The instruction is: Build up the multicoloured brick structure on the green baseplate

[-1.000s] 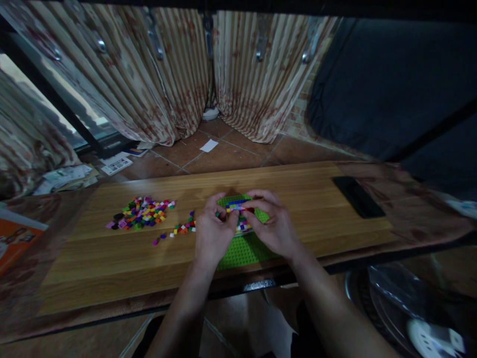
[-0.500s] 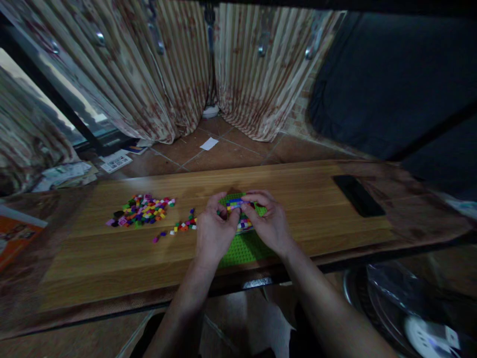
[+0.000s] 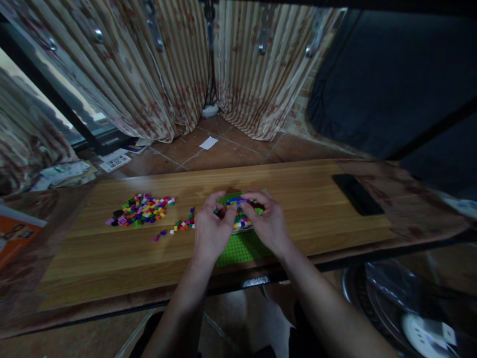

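A green studded baseplate (image 3: 240, 248) lies near the table's front edge. On its upper part stands a low build of small multicoloured toy bricks (image 3: 243, 223), with a blue row at the back. From the left, my left hand (image 3: 213, 229) curls around the build, its thumb reaching in to the bricks. My right hand (image 3: 270, 224) mirrors it on the other side, thumb and forefinger closed at the blue row. Both hands hide parts of the build, and any single brick between the fingertips is too small to make out.
Left of my hands lies a heap of loose coloured bricks (image 3: 143, 209), with a short trail of bricks (image 3: 182, 225) nearer the baseplate. A black phone (image 3: 357, 194) rests on the right of the wooden board (image 3: 305, 199). An orange printed box (image 3: 17, 233) is at far left.
My thumbs have drawn slightly apart, with the left hand shifting a little left, so more of the build shows between them. The loose bricks and phone stay put.
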A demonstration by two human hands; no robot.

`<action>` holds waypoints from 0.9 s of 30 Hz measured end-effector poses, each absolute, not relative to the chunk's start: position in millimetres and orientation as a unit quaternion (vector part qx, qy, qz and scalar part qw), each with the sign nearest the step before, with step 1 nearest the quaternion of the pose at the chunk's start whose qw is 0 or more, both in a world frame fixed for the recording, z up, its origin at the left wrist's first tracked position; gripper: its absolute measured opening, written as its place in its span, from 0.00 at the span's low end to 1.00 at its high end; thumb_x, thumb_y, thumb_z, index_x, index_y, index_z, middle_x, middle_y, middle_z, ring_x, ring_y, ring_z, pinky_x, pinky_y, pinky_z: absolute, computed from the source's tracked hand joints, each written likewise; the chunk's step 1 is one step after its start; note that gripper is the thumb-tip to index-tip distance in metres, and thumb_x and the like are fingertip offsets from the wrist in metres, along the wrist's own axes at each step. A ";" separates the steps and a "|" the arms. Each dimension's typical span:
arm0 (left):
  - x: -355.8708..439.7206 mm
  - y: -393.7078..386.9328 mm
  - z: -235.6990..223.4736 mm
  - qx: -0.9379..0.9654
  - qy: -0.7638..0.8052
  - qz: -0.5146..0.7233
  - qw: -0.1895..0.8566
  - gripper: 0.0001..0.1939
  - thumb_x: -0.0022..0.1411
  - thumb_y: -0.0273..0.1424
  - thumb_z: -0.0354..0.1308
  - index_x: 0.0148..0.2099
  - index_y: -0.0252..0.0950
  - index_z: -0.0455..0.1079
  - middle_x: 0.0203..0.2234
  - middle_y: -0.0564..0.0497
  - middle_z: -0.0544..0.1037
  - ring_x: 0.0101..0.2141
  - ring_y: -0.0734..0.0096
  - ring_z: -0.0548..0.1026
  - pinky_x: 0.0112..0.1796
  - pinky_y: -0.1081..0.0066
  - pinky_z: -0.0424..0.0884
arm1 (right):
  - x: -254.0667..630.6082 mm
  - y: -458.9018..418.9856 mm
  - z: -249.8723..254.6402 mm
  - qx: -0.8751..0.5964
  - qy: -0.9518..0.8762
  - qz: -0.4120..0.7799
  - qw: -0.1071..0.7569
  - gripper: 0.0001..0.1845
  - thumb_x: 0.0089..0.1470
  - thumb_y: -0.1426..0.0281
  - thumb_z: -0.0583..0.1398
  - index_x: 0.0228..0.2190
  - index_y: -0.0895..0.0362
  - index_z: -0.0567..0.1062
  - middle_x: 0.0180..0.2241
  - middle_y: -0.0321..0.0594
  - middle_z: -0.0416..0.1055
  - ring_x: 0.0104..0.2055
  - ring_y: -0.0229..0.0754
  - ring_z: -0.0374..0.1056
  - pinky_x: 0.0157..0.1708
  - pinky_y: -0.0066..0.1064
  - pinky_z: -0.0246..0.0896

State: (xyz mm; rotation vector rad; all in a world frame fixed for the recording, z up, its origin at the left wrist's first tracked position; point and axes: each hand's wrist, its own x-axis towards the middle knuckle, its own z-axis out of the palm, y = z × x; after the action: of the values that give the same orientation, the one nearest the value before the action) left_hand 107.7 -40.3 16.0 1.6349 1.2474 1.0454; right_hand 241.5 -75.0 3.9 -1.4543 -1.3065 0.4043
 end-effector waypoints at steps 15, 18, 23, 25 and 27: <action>89.7 -28.5 34.1 0.184 0.314 0.495 0.789 0.17 0.62 0.40 0.54 0.40 0.30 0.73 0.33 0.46 0.77 0.36 0.73 0.75 0.41 0.74 0.71 | 247.3 -78.7 11.7 -0.571 -0.498 0.095 0.646 0.06 0.57 0.69 0.59 0.34 0.51 0.78 0.37 0.38 0.73 0.43 0.42 0.69 0.43 0.37 0.65; 89.9 -31.6 39.8 0.201 0.279 0.480 0.807 0.20 0.64 0.43 0.52 0.43 0.30 0.72 0.41 0.42 0.77 0.45 0.66 0.75 0.50 0.68 0.68 | 244.1 -83.1 15.8 -0.560 -0.534 0.063 0.631 0.07 0.56 0.70 0.60 0.35 0.49 0.78 0.40 0.38 0.72 0.45 0.42 0.69 0.46 0.40 0.65; 85.7 -38.1 52.1 0.258 0.239 0.454 0.819 0.26 0.64 0.48 0.48 0.51 0.32 0.69 0.49 0.39 0.74 0.54 0.59 0.70 0.56 0.63 0.62 | 230.2 -86.2 19.2 -0.549 -0.619 0.011 0.561 0.08 0.57 0.70 0.60 0.39 0.49 0.77 0.46 0.39 0.69 0.49 0.44 0.66 0.49 0.42 0.64; 84.0 -40.8 56.6 0.274 0.231 0.446 0.820 0.27 0.64 0.48 0.47 0.53 0.32 0.68 0.51 0.39 0.73 0.54 0.59 0.69 0.56 0.63 0.62 | 223.9 -85.6 21.7 -0.551 -0.638 -0.007 0.538 0.08 0.57 0.70 0.60 0.40 0.49 0.77 0.48 0.40 0.68 0.50 0.44 0.65 0.49 0.42 0.63; 84.3 -44.3 59.7 0.295 0.226 0.430 0.823 0.28 0.64 0.49 0.46 0.54 0.33 0.67 0.52 0.40 0.72 0.54 0.60 0.69 0.54 0.64 0.64 | 218.5 -84.7 24.5 -0.556 -0.646 -0.013 0.523 0.09 0.56 0.69 0.61 0.40 0.49 0.77 0.49 0.40 0.68 0.51 0.45 0.64 0.50 0.43 0.62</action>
State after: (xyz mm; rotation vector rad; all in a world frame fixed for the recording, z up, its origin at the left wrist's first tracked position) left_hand 84.3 -44.3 59.7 0.6273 0.4800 0.9158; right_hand 218.5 -84.7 24.5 -1.3317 -1.5477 -0.0310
